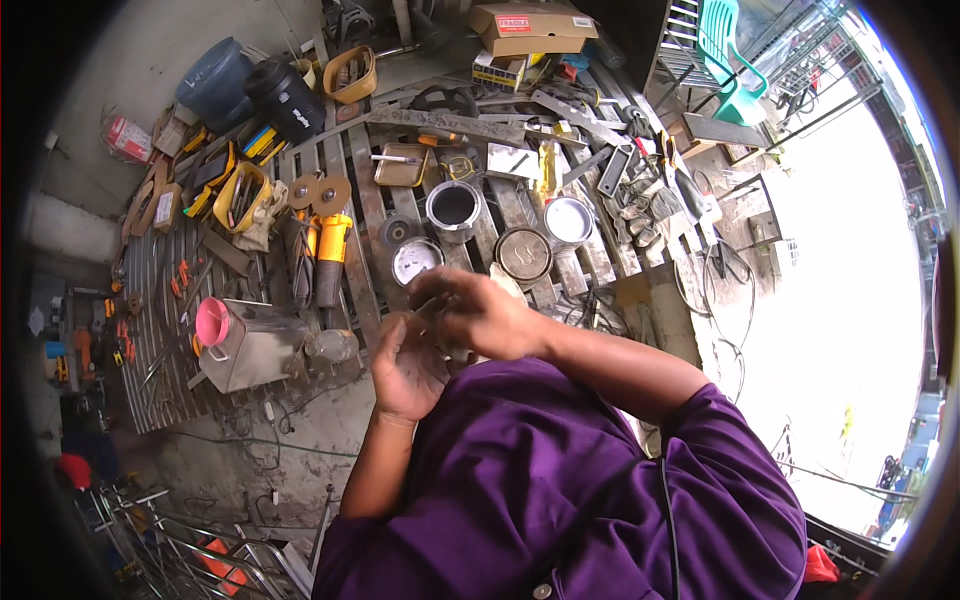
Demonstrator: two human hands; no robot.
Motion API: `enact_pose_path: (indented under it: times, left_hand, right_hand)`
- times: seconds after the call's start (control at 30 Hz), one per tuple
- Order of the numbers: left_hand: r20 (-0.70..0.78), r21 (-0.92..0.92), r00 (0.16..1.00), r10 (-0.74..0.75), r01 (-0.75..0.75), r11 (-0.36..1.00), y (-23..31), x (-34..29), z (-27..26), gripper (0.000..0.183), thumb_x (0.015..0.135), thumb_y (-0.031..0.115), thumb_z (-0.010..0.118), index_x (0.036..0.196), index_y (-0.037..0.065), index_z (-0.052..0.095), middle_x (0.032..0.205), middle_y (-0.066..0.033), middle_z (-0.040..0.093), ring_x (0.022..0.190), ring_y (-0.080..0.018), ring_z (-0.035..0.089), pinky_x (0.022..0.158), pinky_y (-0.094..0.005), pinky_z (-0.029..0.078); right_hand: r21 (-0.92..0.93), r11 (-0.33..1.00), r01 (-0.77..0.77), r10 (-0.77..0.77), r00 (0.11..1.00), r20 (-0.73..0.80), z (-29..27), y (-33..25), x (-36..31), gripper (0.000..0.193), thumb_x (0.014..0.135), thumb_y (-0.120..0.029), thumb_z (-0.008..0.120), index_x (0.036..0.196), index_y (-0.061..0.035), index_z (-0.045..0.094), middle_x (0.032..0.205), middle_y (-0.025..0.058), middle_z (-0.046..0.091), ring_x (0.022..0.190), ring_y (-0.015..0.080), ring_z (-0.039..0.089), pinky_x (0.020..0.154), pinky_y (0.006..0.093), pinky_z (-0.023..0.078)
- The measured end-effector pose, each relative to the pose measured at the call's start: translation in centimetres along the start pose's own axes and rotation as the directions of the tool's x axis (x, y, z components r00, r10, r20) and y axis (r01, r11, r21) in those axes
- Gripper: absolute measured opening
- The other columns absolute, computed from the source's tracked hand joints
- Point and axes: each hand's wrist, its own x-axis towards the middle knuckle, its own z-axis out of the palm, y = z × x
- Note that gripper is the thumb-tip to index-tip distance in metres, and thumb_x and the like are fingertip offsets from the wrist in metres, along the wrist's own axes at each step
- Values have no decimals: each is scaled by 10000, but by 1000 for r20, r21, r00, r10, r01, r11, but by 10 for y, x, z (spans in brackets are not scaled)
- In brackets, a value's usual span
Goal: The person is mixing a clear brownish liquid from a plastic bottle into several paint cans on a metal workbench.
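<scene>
My right hand (485, 315) crosses in front of my chest, its fingers bent toward my left hand and slightly smeared. Beside and below it, my left hand (408, 375) is cupped with the palm showing and the fingers apart. Some left fingertips are hidden behind the right hand, and I cannot make out anything between the hands. Just beyond them on the slatted metal table (365, 185) are a tin with pale contents (416, 261) and a round metal lid (524, 255). Farther off stand an open can with dark contents (455, 209) and a white-filled tin (568, 220).
At the left are a square metal can (255, 345) with a pink funnel (212, 322), a yellow power tool (333, 250) and abrasive discs (330, 195). A cardboard box (530, 30) sits at the back. A green chair (735, 65) stands right, near loose cables (735, 270).
</scene>
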Motion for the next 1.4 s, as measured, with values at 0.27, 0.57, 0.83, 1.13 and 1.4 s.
enact_pose_path:
  times: [0.27, 0.57, 0.83, 1.13, 1.4]
  left_hand:
    - [-356, 394, 924, 139, 14, 919, -2, 46, 5, 306, 1150, 175, 466, 1389, 35, 599, 1239, -79, 719, 1014, -191, 742, 903, -359, 629]
    - [-142, 954, 985, 96, 110, 280, -51, 164, 46, 421, 1003, 140, 770, 1379, 4, 635, 1262, -113, 724, 1059, -138, 713, 882, -327, 595]
    - [-246, 668, 956, 162, 288, -686, -49, 306, 15, 605, 777, 372, 960, 1116, -83, 750, 1143, -272, 755, 1121, -441, 728, 961, -473, 592]
    - [-567, 636, 811, 140, 540, -551, -45, 320, 9, 554, 723, 391, 992, 987, -59, 806, 1014, -302, 782, 1008, -449, 776, 887, -493, 613]
    - [-609, 628, 772, 182, 610, -483, -49, 325, 16, 522, 724, 367, 982, 941, -71, 799, 1007, -312, 776, 998, -468, 773, 887, -514, 622]
  right_hand:
    - [-456, 868, 198, -230, 973, -16, -42, -14, -32, 571, 932, -159, 823, 1443, -14, 614, 1398, 162, 592, 1330, 311, 620, 1128, 410, 499]
    - [-211, 969, -126, -87, 625, -776, -159, 0, -80, 236, 1073, -80, 566, 1221, 36, 708, 887, 99, 719, 783, 138, 694, 679, 313, 563]
    - [-613, 479, -628, 209, 760, -615, -266, 18, -21, 784, 862, -625, 744, 1061, 134, 754, 1022, 343, 770, 1051, 467, 766, 947, 505, 598]
    - [-658, 440, -612, 473, 780, -409, -284, 61, 20, 891, 880, -700, 760, 1036, 177, 736, 1005, 390, 750, 1020, 495, 772, 874, 530, 617]
    - [-572, 429, -700, 676, 668, -311, -291, 55, 44, 822, 900, -627, 794, 1006, 186, 726, 992, 399, 744, 1028, 459, 786, 844, 506, 628]
